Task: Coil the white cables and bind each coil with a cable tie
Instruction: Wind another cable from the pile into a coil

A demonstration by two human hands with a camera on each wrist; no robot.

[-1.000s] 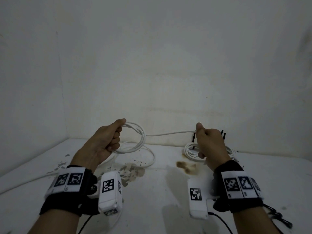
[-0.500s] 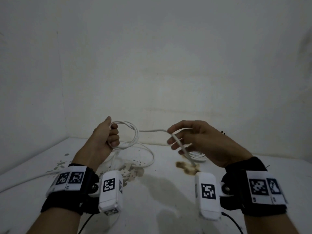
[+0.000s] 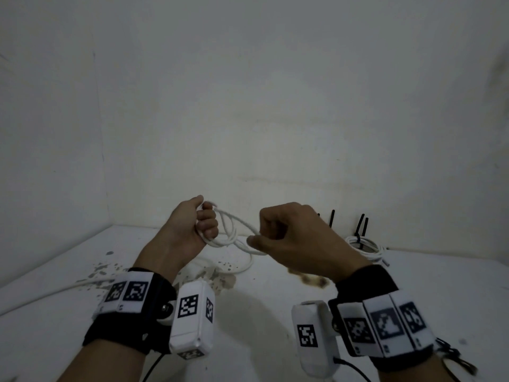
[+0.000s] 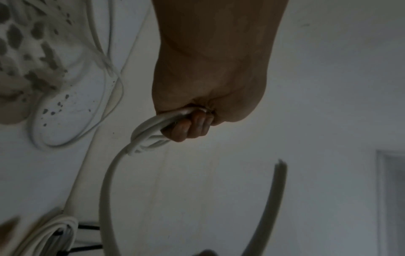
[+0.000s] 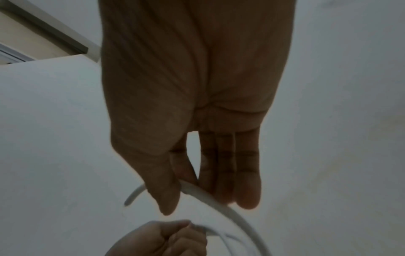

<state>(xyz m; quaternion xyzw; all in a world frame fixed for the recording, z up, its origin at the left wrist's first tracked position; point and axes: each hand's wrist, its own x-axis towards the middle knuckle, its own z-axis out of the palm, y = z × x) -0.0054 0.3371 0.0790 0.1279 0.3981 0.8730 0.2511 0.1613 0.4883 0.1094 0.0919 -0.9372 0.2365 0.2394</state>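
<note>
My left hand (image 3: 202, 226) is raised above the table and grips a small coil of white cable (image 3: 230, 232) in its fist; the left wrist view shows its fingers (image 4: 188, 128) curled round the loops (image 4: 149, 131). Close to its right, my right hand (image 3: 264, 238) pinches the same cable between thumb and forefinger, the strand (image 5: 210, 197) running under the thumb (image 5: 162, 194). Loose cable (image 3: 245, 267) trails down to the table. A bound white coil (image 3: 363, 245) with black cable ties (image 3: 360, 227) lies at the back right.
The white table (image 3: 261, 312) carries grey flecks (image 3: 102, 268) at the left and a brown stain (image 3: 314, 279) under my right hand. White walls close the back and left. A white cable (image 3: 91, 282) runs along the table to the left edge.
My right hand swung from the far right in toward the left hand, carrying the cable strand with it. The left hand kept its grip on the coil and rose slightly.
</note>
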